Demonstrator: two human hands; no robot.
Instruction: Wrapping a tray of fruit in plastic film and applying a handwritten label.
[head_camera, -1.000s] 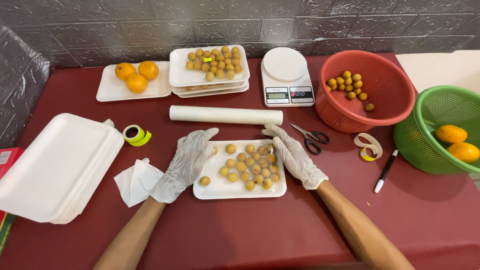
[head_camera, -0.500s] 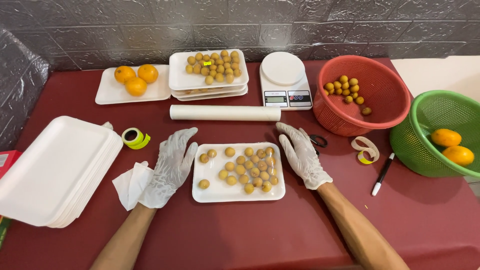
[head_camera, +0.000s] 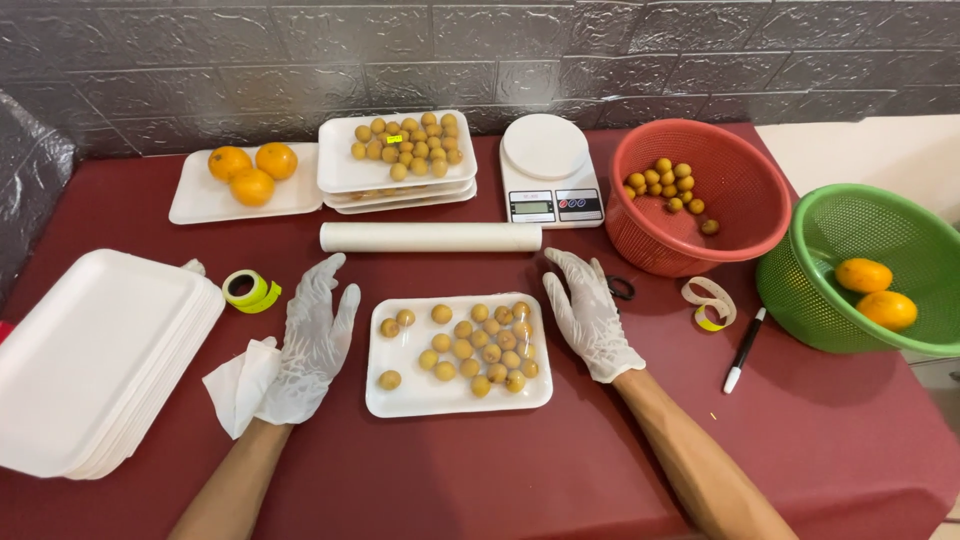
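Your left hand (head_camera: 305, 345), gloved, lies flat and released on the table (head_camera: 620, 450), fingers spread, holding nothing. It sits just beside the white tray of small tan fruits (head_camera: 457, 352), at the tray's 9 o'clock. Your right hand (head_camera: 590, 312), also gloved, rests open and empty at the tray's 3 o'clock, close to its edge; contact with the rim can't be confirmed from this angle. The tray sits between both hands. A crumpled tissue (head_camera: 238, 385) lies partly under your left wrist. Roll of wrap (head_camera: 430, 237) lies at the tray's 12 o'clock, the kitchen scale (head_camera: 548, 170) beyond it. Stack of empty white trays (head_camera: 95, 360) far at 9 o'clock. Red basket (head_camera: 745, 190) with fruits at 2 o'clock.
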